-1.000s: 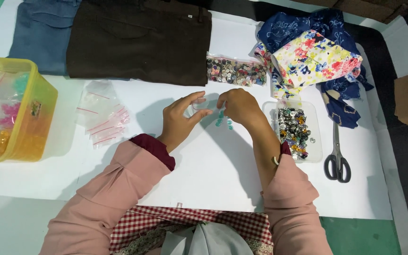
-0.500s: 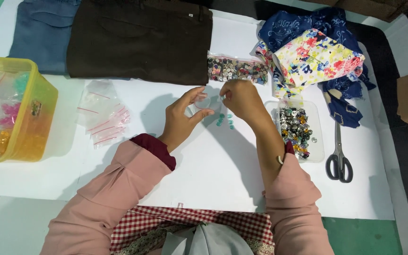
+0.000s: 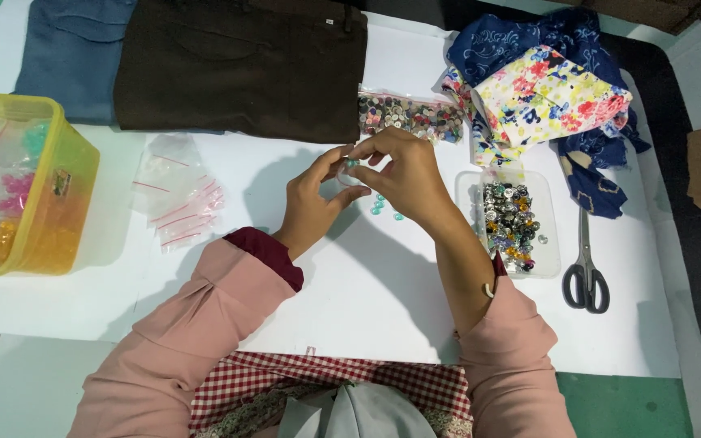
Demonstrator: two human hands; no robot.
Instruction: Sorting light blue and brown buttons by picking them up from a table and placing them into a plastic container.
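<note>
Both hands meet above the middle of the white table (image 3: pixel 367 284). From the head camera, the left hand (image 3: pixel 311 199) curls its fingers narrowly around a small clear bag (image 3: pixel 346 173), thumb and forefinger pinching its edge. The right hand (image 3: pixel 403 174) closes its fingertips on a small teal bead (image 3: pixel 354 163) right at the bag's mouth, touching the left hand's fingers. Just below the hands, a few more loose teal beads (image 3: pixel 383 207) lie on the table.

To the right of the hands stands a clear tray of mixed metal buttons (image 3: pixel 509 221), with scissors (image 3: pixel 585 272) just beyond it. Farther away lies a bag of round buttons (image 3: pixel 410 115), and folded floral and blue cloth (image 3: pixel 549 97) sits at the far right. A dark brown garment (image 3: pixel 241 61) and a blue one (image 3: pixel 75 53) lie along the far edge. Empty small zip bags (image 3: pixel 176 195) rest to the left, near a yellow plastic box (image 3: pixel 22 182) holding coloured beads.
</note>
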